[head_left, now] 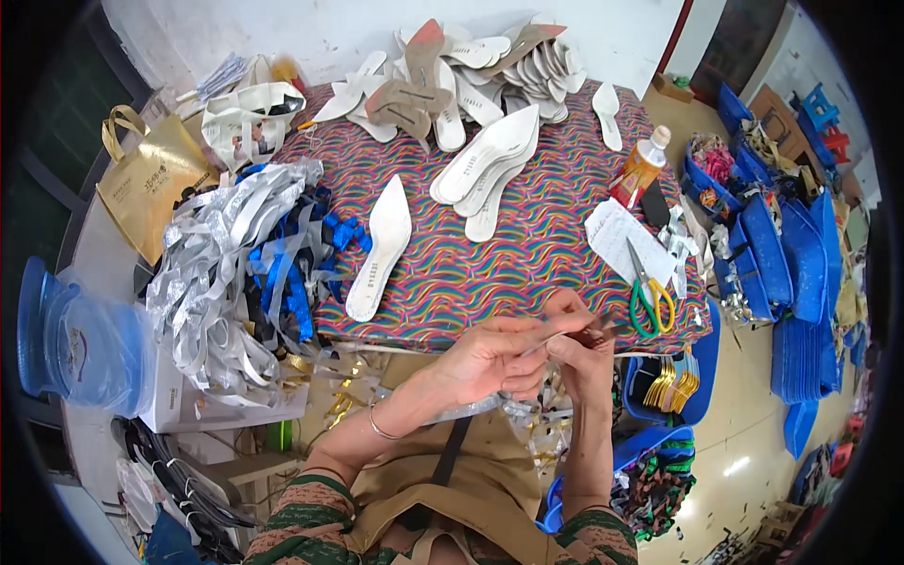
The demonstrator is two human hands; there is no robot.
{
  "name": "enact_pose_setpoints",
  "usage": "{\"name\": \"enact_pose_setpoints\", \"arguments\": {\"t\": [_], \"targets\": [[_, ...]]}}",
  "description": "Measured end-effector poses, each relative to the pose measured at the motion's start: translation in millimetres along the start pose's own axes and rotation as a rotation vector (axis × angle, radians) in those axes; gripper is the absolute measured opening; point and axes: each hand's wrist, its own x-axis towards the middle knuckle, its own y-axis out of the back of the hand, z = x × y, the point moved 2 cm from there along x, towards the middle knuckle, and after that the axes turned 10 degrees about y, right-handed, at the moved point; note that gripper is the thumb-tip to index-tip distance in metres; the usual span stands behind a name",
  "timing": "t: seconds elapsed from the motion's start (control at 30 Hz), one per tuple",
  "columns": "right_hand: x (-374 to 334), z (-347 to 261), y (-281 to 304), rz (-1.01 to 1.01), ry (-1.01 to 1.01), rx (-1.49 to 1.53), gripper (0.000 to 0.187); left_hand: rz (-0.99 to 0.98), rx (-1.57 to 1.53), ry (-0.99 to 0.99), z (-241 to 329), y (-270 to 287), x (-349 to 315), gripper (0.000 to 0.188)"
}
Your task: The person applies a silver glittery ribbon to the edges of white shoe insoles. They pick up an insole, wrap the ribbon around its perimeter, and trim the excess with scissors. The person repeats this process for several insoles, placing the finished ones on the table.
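Both hands meet just in front of the table's near edge, fingertips pinched together. My left hand [485, 360] is closed, thumb and forefinger pressed toward the right. My right hand [578, 347] is closed too, its fingers curled beside the left fingertips. A thin, small piece seems to lie between them, but the fingers mostly hide it. Beyond the hands, a single white shoe insole [381, 247] lies on the patterned tablecloth [428, 282]. Farther back is a fanned stack of white insoles [490, 165]. Scissors [650, 290] with green and yellow handles rest right of my right hand.
A heap of insoles [471, 85] lies along the back wall. Silver ribbon strips [221, 282] and blue strips [294, 282] pile up at left, near a gold bag [155, 179]. A bottle [642, 168] and paper sheet [621, 235] sit at right. Blue bins [796, 245] line the floor.
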Motion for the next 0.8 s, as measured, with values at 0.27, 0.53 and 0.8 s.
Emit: {"name": "enact_pose_setpoints", "arguments": {"t": [0.27, 0.53, 0.8], "targets": [[11, -38, 22, 0.116, 0.243, -0.074, 0.016, 0.766, 1.09, -0.543, 99, 82, 37, 0.018], [80, 3, 41, 0.222, 0.064, -0.03, 0.012, 1.249, 1.648, -0.658, 168, 153, 58, 0.04], [143, 135, 86, 0.307, -0.119, -0.107, 0.007, 1.186, 1.537, -0.598, 189, 146, 51, 0.039]]}}
